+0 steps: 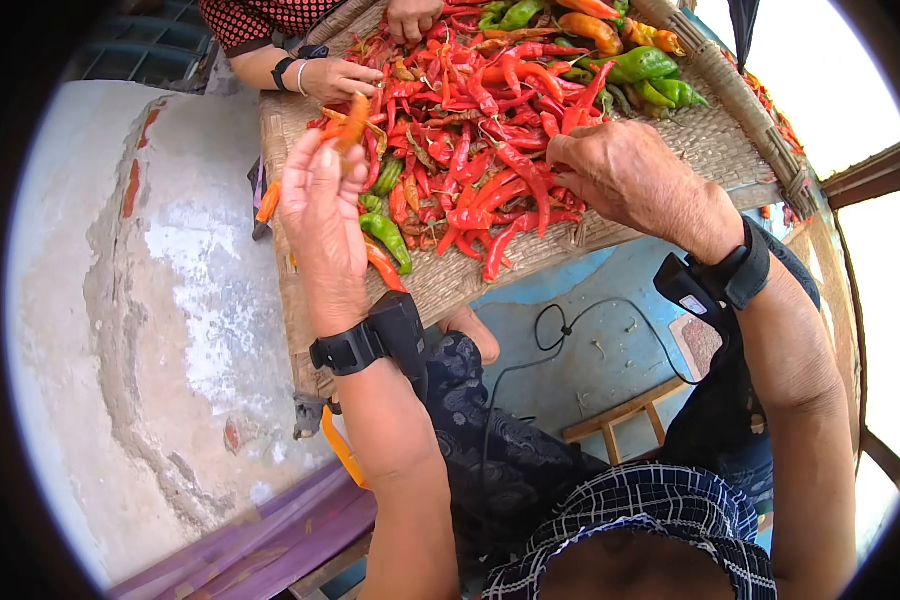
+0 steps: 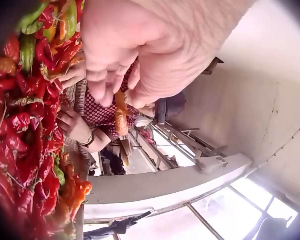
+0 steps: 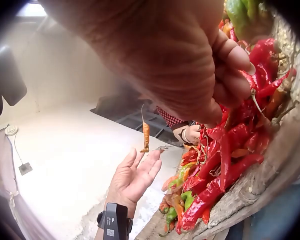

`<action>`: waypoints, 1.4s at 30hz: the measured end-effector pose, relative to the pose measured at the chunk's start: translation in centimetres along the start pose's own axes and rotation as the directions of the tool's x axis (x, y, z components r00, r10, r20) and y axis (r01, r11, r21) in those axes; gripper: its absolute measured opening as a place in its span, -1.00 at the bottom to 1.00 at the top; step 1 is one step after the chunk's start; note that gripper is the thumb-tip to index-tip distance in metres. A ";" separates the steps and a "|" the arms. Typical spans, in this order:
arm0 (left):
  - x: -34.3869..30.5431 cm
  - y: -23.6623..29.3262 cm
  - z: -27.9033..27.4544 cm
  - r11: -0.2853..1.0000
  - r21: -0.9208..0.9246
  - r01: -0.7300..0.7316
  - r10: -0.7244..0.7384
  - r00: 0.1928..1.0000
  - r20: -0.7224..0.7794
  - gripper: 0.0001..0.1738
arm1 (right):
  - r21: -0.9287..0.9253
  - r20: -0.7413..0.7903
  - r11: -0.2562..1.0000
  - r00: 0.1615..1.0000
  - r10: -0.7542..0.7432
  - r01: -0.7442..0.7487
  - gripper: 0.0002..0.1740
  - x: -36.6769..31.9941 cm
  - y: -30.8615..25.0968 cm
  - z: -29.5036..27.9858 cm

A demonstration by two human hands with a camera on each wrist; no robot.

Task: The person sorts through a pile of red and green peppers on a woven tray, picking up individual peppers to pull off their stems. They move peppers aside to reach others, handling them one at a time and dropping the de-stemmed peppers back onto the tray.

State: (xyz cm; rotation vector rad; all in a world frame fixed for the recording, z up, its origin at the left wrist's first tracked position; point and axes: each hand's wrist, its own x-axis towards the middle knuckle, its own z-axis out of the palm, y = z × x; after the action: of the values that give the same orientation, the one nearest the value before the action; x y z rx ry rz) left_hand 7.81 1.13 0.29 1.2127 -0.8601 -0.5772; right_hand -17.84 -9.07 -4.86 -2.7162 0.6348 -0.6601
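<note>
My left hand (image 1: pixel 322 215) is raised palm-up over the left edge of the pile, its fingers loosely spread. A small orange chili pepper (image 3: pixel 146 137) hangs in the air just above those fingertips in the right wrist view, stem up; it is blurred in the head view. My right hand (image 1: pixel 635 180) bends its fingers down into the right side of the red chili pepper heap (image 1: pixel 470 150). In the right wrist view its fingertips (image 3: pixel 244 59) are right among red peppers; I cannot tell whether they grip one.
The heap lies on a woven mat table (image 1: pixel 440 280) with a raised rim. Across it, another person's hands (image 1: pixel 335 78) reach into the peppers. Green peppers (image 1: pixel 640 68) lie at the far right. A cracked wall (image 1: pixel 140 300) stands left; a wooden stool (image 1: pixel 625 415) is below.
</note>
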 end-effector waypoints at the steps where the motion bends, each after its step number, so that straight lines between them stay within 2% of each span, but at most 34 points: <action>1: 0.3 -0.1 -0.2 1.000 0.001 -0.001 0.001 1.000 -0.002 -0.59 | 0.003 -0.004 1.000 1.000 -0.001 0.001 -0.79 0.1 -0.1 0.0; 3: 0.8 -0.9 -1.5 0.956 0.291 -0.019 0.069 0.985 -0.160 -0.47 | 0.004 -0.009 1.000 1.000 -0.003 0.003 -0.80 0.1 -0.1 0.1; 4: 1.0 -1.3 -2.1 0.863 0.505 -0.011 0.056 0.996 -0.074 -0.51 | 0.026 -0.028 1.000 0.999 -0.017 0.018 -0.80 0.2 0.0 0.2; 5: 0.7 -1.7 -2.8 0.863 0.505 -0.013 0.058 0.996 -0.073 -0.51 | 0.046 -0.049 0.998 0.998 -0.031 0.033 -0.81 0.2 0.1 0.2; 6: -0.3 -1.2 -2.1 0.820 0.562 0.110 -0.143 0.990 0.015 -0.57 | 0.045 -0.051 0.998 0.998 -0.030 0.033 -0.81 0.3 0.1 0.1; 7: -1.0 -1.1 -1.3 0.749 0.626 0.217 -0.345 0.934 0.089 -0.61 | 0.040 -0.043 0.999 0.999 -0.016 0.017 -0.81 0.4 0.0 0.0; 9: -2.1 -2.6 0.1 0.752 0.658 0.026 -0.262 0.929 0.263 -0.71 | 0.034 -0.032 0.999 0.999 0.001 0.000 -0.81 0.4 -0.1 0.0; 10: -2.6 -2.1 1.5 0.627 0.769 -0.128 -0.188 0.932 0.309 -0.77 | 0.049 -0.047 0.999 0.999 0.005 -0.003 -0.80 0.4 0.0 0.1; 12: -3.0 -2.7 3.2 0.655 0.738 -0.164 -0.160 0.924 0.347 -0.79 | 0.062 -0.063 0.998 0.998 0.007 -0.003 -0.79 0.5 0.0 0.3; 14: -3.1 -3.4 4.5 0.682 0.702 -0.203 -0.126 0.914 0.387 -0.81 | 0.161 -0.114 0.987 0.993 0.010 0.008 -0.78 0.6 0.0 0.5; 17: -3.5 -4.9 6.2 0.447 0.731 -0.516 0.083 0.837 0.541 -0.74 | 0.228 -0.169 0.974 0.985 0.040 0.000 -0.79 0.9 -0.1 0.1; 18: -3.7 -5.0 6.8 0.395 0.736 -0.550 0.118 0.825 0.553 -0.67 | 0.227 -0.169 0.974 0.985 0.042 -0.003 -0.79 1.0 -0.2 0.0; 19: -3.6 -5.1 6.9 0.396 0.734 -0.552 0.118 0.823 0.556 -0.67 | 0.258 -0.205 0.966 0.977 0.056 -0.001 -0.80 1.0 -0.3 -0.3; 21: -3.5 -5.4 7.3 0.220 0.765 -0.605 0.035 0.789 0.613 -0.69 | 0.287 -0.241 0.958 0.968 0.077 -0.004 -0.81 1.2 -0.4 -0.7; 24: -3.1 -5.2 7.3 0.244 0.763 -0.599 0.061 0.794 0.604 -0.79 | 0.359 -0.299 0.933 0.946 0.122 -0.007 -0.83 1.2 -0.1 -1.2; 28: -2.3 -4.5 6.4 0.263 0.772 -0.579 0.108 0.813 0.573 -0.87 | 0.237 -0.247 0.964 0.953 0.178 -0.119 -0.83 0.5 0.7 -1.0; 30: -1.9 -4.1 5.8 0.287 0.792 -0.539 0.127 0.841 0.526 -0.89 | -0.005 -0.138 0.994 0.985 0.104 -0.106 -0.84 -0.1 0.9 -0.7; 31: -1.7 -3.9 5.5 0.287 0.790 -0.542 0.128 0.839 0.529 -0.89 | -0.006 -0.141 0.994 0.984 0.106 -0.108 -0.84 -0.3 1.0 -0.7; 33: -1.4 -3.5 5.2 0.378 0.730 -0.570 0.169 0.818 0.550 -0.90 | -0.078 -0.017 0.988 0.991 0.130 -0.131 -0.86 -0.6 1.1 -0.8; 34: -1.5 -3.2 5.1 0.407 0.759 -0.509 0.081 0.848 0.524 -0.90 | -0.079 -0.018 0.988 0.992 0.129 -0.130 -0.86 -0.8 1.2 -0.9; 35: -1.6 -3.0 5.2 0.407 0.758 -0.510 0.084 0.847 0.525 -0.90 | -0.107 0.002 0.985 0.991 0.134 -0.133 -0.87 -0.9 1.2 -1.0; 37: -2.0 -2.6 5.8 0.568 0.740 -0.360 0.001 0.900 0.437 -0.91 | -0.137 0.020 0.981 0.990 0.141 -0.137 -0.88 -1.0 1.4 -1.1; 41: -1.9 -2.0 6.2 0.662 0.646 -0.381 0.108 0.901 0.421 -0.91 | -0.182 0.050 0.974 0.988 0.149 -0.138 -0.89 -1.1 1.4 -1.0; 42: -1.8 -1.7 6.1 0.741 0.618 -0.262 0.031 0.933 0.359 -0.90 | -0.182 0.065 0.973 0.985 0.159 -0.145 -0.89 -1.1 1.3 -1.0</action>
State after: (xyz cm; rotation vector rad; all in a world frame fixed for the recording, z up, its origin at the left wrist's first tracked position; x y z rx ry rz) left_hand 1.90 -1.40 -1.15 1.6916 -1.5217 -0.3437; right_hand -19.68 -9.86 -4.89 -2.8001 0.9113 -0.4770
